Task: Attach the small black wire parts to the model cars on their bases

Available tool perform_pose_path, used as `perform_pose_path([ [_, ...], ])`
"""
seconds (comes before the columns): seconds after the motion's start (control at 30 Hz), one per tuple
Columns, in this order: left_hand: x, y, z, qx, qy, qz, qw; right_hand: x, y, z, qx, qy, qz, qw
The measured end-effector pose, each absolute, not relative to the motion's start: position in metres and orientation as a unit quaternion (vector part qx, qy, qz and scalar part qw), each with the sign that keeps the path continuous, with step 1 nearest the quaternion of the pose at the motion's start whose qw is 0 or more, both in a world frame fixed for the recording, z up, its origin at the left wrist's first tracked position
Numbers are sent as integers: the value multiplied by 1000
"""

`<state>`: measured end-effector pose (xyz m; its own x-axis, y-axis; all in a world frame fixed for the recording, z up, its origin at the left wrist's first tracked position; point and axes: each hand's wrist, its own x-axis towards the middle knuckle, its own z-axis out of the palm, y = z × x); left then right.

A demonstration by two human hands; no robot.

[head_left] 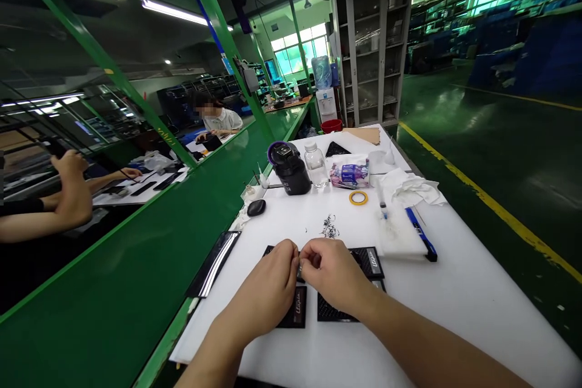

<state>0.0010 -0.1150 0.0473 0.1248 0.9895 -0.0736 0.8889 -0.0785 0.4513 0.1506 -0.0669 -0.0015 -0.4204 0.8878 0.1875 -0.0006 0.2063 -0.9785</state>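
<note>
My left hand (273,282) and my right hand (330,270) meet at the middle of the white tabletop (422,321), fingertips nearly touching. Both hands are closed in a pinch around something small and dark that I cannot make out. Beneath and beside them lie several flat black textured pieces; one piece (373,262) at the upper right and another (297,309) at the lower left carry "Utopia" labels. My hands hide parts of these pieces. Thin black scraps (330,227) are scattered just beyond my fingers.
Farther back stand a black jug (293,176), a clear bottle (316,165) and a purple packet (349,173), with yellow tape (358,197) in front. A blue cutter (421,233) and white tissue (416,188) lie right. A green partition (182,230) borders the left; people sit beyond.
</note>
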Motion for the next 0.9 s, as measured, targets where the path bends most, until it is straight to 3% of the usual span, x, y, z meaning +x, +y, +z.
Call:
perform_pose_path([
  [0.17, 3, -115, 48, 680, 653, 184, 278, 154, -63, -2, -328, -606, 622, 372],
  [0.33, -7, -114, 38, 657, 572, 316, 375, 157, -58, -3, -269, -511, 752, 316],
  [0.57, -15, -118, 27, 768, 500, 398, 45, 156, -55, -6, -264, -448, 793, 317],
  [0.9, -16, -121, 14, 783, 439, 441, -17, 152, -62, -4, -250, -495, 785, 276],
])
